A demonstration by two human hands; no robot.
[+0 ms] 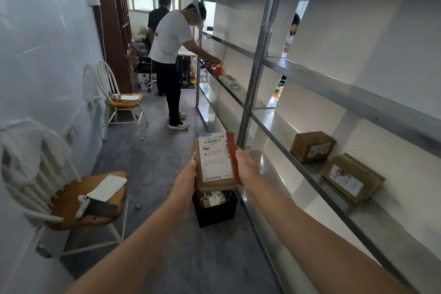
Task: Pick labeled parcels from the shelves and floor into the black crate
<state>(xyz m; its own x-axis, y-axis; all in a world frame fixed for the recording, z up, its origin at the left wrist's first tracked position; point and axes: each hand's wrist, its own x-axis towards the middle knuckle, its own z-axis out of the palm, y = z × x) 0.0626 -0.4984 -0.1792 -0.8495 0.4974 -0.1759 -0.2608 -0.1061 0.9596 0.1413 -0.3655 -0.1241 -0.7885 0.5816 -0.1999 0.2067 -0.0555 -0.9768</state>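
I hold a brown cardboard parcel point(216, 160) with a white shipping label facing me, above the black crate point(214, 211) on the floor. My left hand point(187, 180) grips its left side and my right hand point(247, 166) grips its right side. The crate holds several labeled parcels, partly hidden behind the held box. Two more brown labeled parcels lie on a lower shelf to the right, one point(312, 145) farther and one point(353, 178) nearer.
A metal shelving unit point(255, 74) runs along the right. Two wooden chairs stand against the left wall, the near one point(88, 200) carrying papers and a phone. A person in a white shirt point(170, 59) bends at the shelves ahead. Grey floor lies between.
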